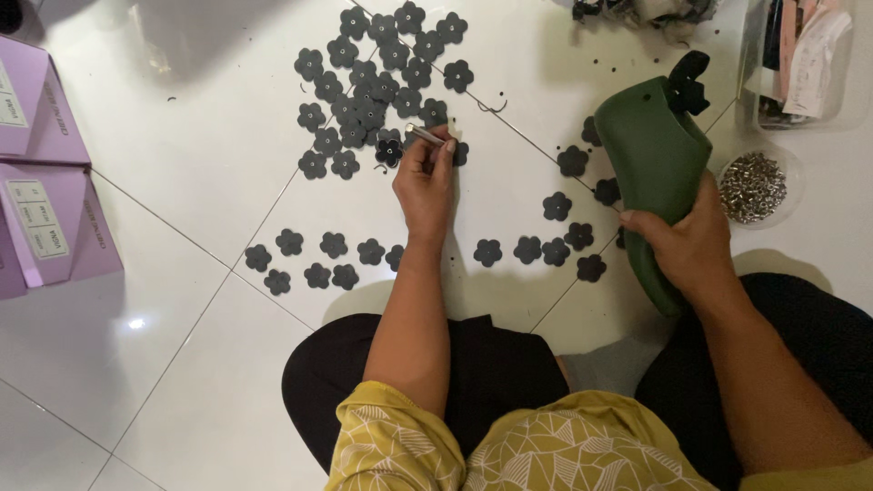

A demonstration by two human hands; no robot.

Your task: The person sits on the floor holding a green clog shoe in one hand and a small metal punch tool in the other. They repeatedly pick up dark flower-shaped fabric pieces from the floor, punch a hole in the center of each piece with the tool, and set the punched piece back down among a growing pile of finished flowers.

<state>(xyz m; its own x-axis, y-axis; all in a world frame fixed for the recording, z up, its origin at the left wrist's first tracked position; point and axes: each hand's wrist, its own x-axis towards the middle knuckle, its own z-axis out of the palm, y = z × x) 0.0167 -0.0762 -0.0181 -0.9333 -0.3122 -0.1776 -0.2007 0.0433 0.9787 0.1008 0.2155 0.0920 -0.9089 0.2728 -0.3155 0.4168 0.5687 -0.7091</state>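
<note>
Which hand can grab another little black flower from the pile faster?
Probably the left hand. It hovers right at the edge of the black flower pile, pinching a thin metal tool. The right hand is busy gripping the green shoe form, away from the pile.

Two lilac cardboard boxes (41,164) at the left edge on the white tiled floor, stacked askew, cut off by the frame. On the lower one, white rectangular labels (41,227) with small dark print. At top right, a clear plastic container (800,64) holding white paper tags (814,55) and dark strips, partly out of view.
</note>
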